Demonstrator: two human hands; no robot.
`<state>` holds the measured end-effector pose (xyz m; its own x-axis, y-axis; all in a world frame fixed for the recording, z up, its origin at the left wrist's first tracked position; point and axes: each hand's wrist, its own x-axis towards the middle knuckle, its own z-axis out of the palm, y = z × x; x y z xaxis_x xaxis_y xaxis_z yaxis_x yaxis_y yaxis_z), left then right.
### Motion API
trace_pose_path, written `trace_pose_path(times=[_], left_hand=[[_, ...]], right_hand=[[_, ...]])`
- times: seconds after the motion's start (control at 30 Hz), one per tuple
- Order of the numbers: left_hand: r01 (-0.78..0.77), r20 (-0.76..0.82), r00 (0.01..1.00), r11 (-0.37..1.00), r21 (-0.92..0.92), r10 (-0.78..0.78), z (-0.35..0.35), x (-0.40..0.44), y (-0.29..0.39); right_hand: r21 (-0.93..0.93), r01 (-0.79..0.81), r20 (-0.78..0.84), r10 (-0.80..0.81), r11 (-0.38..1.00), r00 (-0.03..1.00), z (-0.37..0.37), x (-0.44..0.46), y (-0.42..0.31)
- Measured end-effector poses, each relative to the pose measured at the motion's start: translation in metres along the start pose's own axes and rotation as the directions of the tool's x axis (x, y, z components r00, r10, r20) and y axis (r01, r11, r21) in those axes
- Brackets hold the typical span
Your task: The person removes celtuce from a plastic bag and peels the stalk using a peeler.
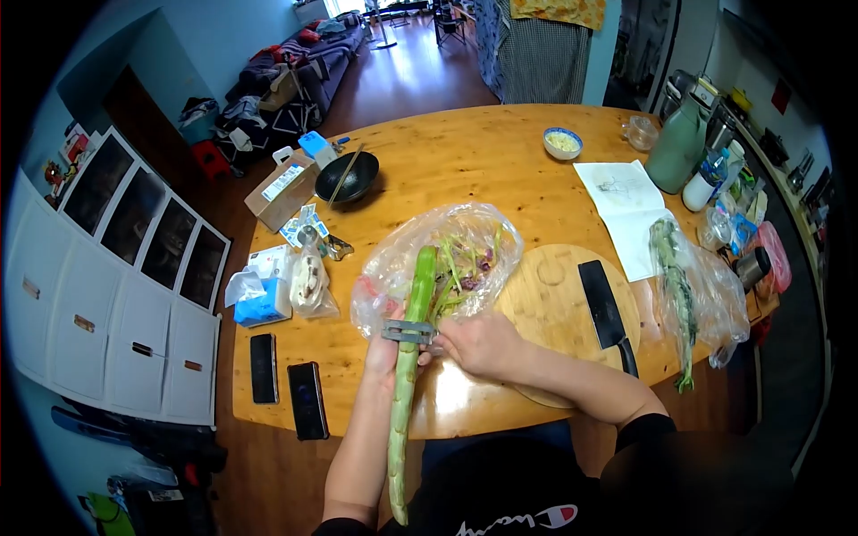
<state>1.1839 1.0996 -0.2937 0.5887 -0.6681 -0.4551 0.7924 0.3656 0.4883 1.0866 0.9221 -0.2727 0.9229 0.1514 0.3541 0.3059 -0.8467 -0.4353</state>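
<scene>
A long celtuce stem [404, 393] slants toward my body, its upper end peeled bright green and its lower part pale with ridged skin. My left hand [382, 347] is wrapped around the stem near its middle, partly hidden behind it. My right hand [483, 345] is closed on a grey peeler [408, 331], which lies across the stem. Beyond my hands, a clear plastic bag [380, 246] is spread on the table and holds green and purplish peelings [466, 268].
Right of my hands, a black cleaver [601, 304] rests on a round cutting board [541, 286]. Another leafy stalk [675, 277] lies in plastic farther right. A black bowl [350, 179], tissues [266, 299], two phones [307, 399] and a small bowl [562, 143] stand around the wooden table [447, 156].
</scene>
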Motion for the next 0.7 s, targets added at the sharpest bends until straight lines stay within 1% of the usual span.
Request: trace_pose_path(times=[0.03, 0.1, 0.2, 0.23, 0.3, 0.33, 0.4, 0.47, 0.5, 0.6, 0.63, 0.7], left_hand=[[0.002, -0.031, 1.0, 1.0, 0.009, -0.001, 0.002, -0.001, 0.0], [0.0, -0.091, 0.996, 1.0, 0.024, 0.002, 0.004, -0.003, 0.001], [-0.007, -0.078, 0.997, 0.996, 0.092, 0.014, 0.005, -0.008, 0.003], [-0.002, -0.048, 0.999, 0.998, 0.068, 0.006, 0.002, -0.009, 0.001], [0.004, 0.025, 1.0, 1.0, 0.023, -0.004, -0.003, -0.005, -0.002], [0.027, -0.012, 1.0, 0.999, 0.039, -0.026, -0.005, 0.0, 0.0], [0.081, -0.101, 0.992, 0.995, 0.058, -0.075, -0.008, 0.002, -0.001], [0.035, -0.13, 0.991, 0.995, 0.09, -0.023, 0.001, -0.001, -0.001], [0.008, -0.143, 0.99, 0.994, 0.106, 0.007, 0.006, -0.003, 0.0], [-0.008, -0.08, 0.997, 0.995, 0.096, 0.016, 0.001, 0.002, -0.003], [0.037, -0.081, 0.996, 0.996, 0.079, -0.03, -0.001, 0.003, 0.0], [0.133, -0.085, 0.988, 0.99, 0.045, -0.129, -0.007, 0.002, 0.004]], right_hand=[[-0.018, 0.022, -0.025, -0.022, 1.0, 0.999, 0.004, 0.002, 0.005], [-0.039, 0.002, -0.016, -0.003, 0.999, 1.0, 0.0, 0.0, 0.0], [-0.089, -0.005, 0.008, 0.005, 0.996, 1.0, -0.001, 0.004, 0.007], [-0.105, -0.005, 0.021, 0.007, 0.994, 1.0, 0.001, 0.005, 0.013], [-0.127, -0.057, -0.033, 0.053, 0.99, 0.998, -0.001, 0.011, 0.028], [-0.138, -0.082, -0.065, 0.073, 0.987, 0.995, -0.002, 0.014, 0.031], [-0.118, -0.007, -0.042, 0.002, 0.993, 0.999, 0.001, 0.005, 0.018], [-0.13, 0.056, -0.01, -0.058, 0.99, 0.998, -0.001, 0.003, 0.01], [-0.105, 0.022, 0.013, -0.021, 0.994, 1.0, -0.005, 0.004, 0.01], [-0.118, -0.046, -0.079, 0.037, 0.992, 0.996, 0.001, 0.011, 0.026], [-0.099, -0.031, -0.102, 0.021, 0.995, 0.995, 0.001, 0.01, 0.024], [-0.115, 0.018, -0.058, -0.025, 0.993, 0.998, -0.004, 0.006, 0.016]])
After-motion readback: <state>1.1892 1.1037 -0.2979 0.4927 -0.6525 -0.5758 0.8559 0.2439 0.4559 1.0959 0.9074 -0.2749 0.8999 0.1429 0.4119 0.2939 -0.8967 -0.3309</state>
